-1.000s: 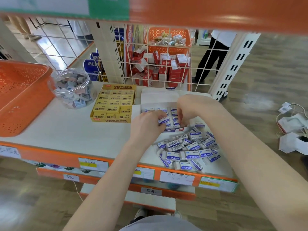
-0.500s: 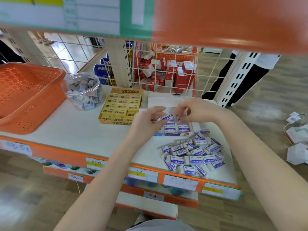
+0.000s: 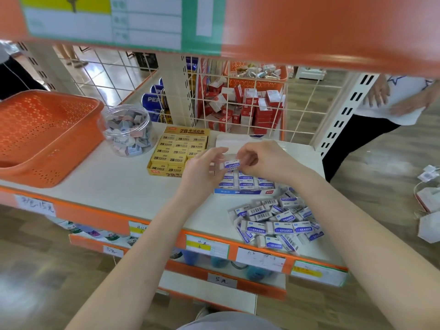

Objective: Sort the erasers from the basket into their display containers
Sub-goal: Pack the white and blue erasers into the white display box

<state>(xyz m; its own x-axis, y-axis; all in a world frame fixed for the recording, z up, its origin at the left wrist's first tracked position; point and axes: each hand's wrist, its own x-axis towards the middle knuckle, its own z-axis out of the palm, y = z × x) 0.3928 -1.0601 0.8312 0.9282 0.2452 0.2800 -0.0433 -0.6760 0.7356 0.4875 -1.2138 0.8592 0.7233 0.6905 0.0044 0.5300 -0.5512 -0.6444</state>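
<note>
Two hands, left hand [image 3: 202, 170] and right hand [image 3: 264, 160], pinch one eraser [image 3: 231, 165] above its display box [image 3: 245, 192].

The basket [image 3: 47, 134] at the shelf's [image 3: 107, 186] left edge is perforated orange plastic; the jar [image 3: 128, 129] beside it is clear and glossy. The yellow box [image 3: 178, 151] is printed card. The raised eraser [image 3: 231, 165] and the erasers [image 3: 278, 225] at the front right corner wear shiny printed sleeves. The shelf top is smooth, matt white.
</note>
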